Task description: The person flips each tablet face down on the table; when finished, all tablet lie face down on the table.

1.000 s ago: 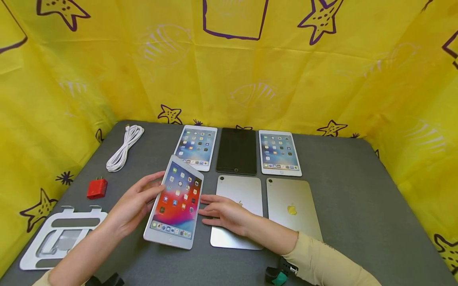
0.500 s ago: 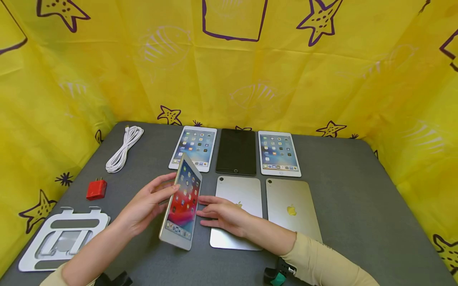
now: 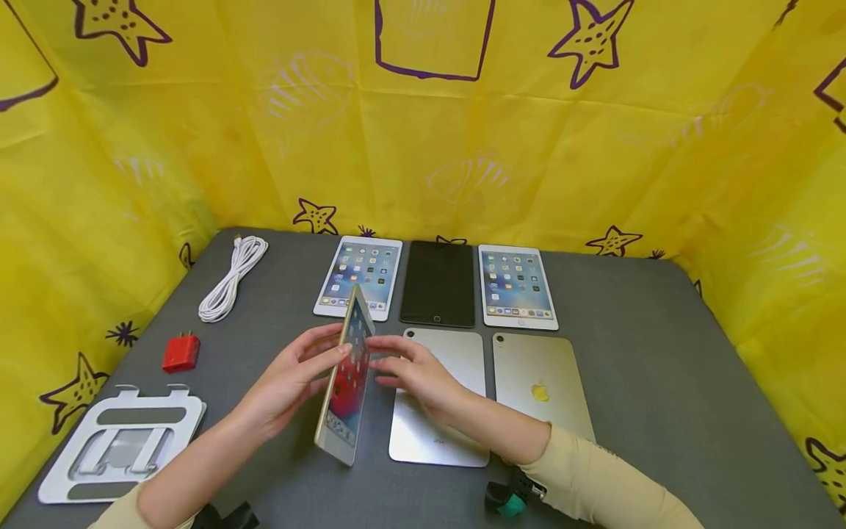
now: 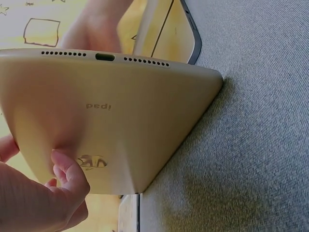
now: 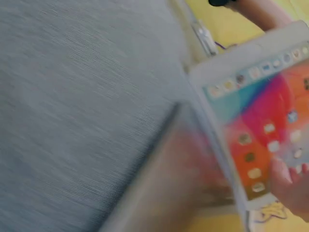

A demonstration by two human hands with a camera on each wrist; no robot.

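My left hand (image 3: 291,382) grips a gold-backed iPad (image 3: 347,389) by its left long edge, thumb at the front rim and fingers behind. The iPad stands steeply tilted on its long side, its lit red and blue screen facing right. In the left wrist view its back (image 4: 120,130) shows the speaker holes and charging port, with curled fingertips (image 4: 63,164) against it. My right hand (image 3: 423,375) reaches over a silver iPad (image 3: 456,437) lying face down, its loosely bent fingers at the lit screen (image 5: 251,111); whether they touch the glass, I cannot tell.
A face-down gold iPad (image 3: 542,375) lies at right. Behind are a white iPad (image 3: 360,268), a dark tablet (image 3: 436,283) and another white iPad (image 3: 518,283). At left lie a coiled white cable (image 3: 231,279), a red charger (image 3: 181,353) and a white stand (image 3: 125,437).
The held iPad has turned from facing me to facing right, and shifted right with the left hand. My right hand has risen slightly toward its screen.
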